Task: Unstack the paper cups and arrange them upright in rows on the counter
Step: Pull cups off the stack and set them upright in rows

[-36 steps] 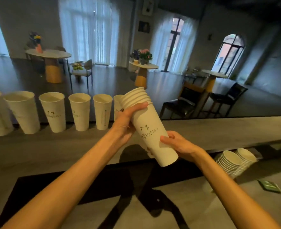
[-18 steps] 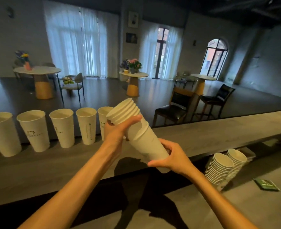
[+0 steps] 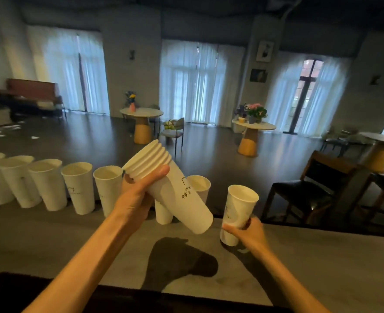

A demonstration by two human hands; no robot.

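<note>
setting the single paper cup [image 3: 237, 213] down, the right hand [image 3: 249, 231] fingers wrapped low around it, should probably plant it flat on the desk [image 3: 51, 240], in line with the row of cups [image 3: 78, 188], while left hand [image 3: 136, 195] grips the tilted stack [image 3: 170, 188].

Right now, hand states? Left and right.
Left hand: closed around the tilted cup stack, near its rims.
Right hand: closed around a single cup, upright at the counter.

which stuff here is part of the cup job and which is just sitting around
Job: cup stack in left hand; single cup in right hand; cup row; counter.
Around: round tables, flowers, chairs, wall pictures, bench.
</note>
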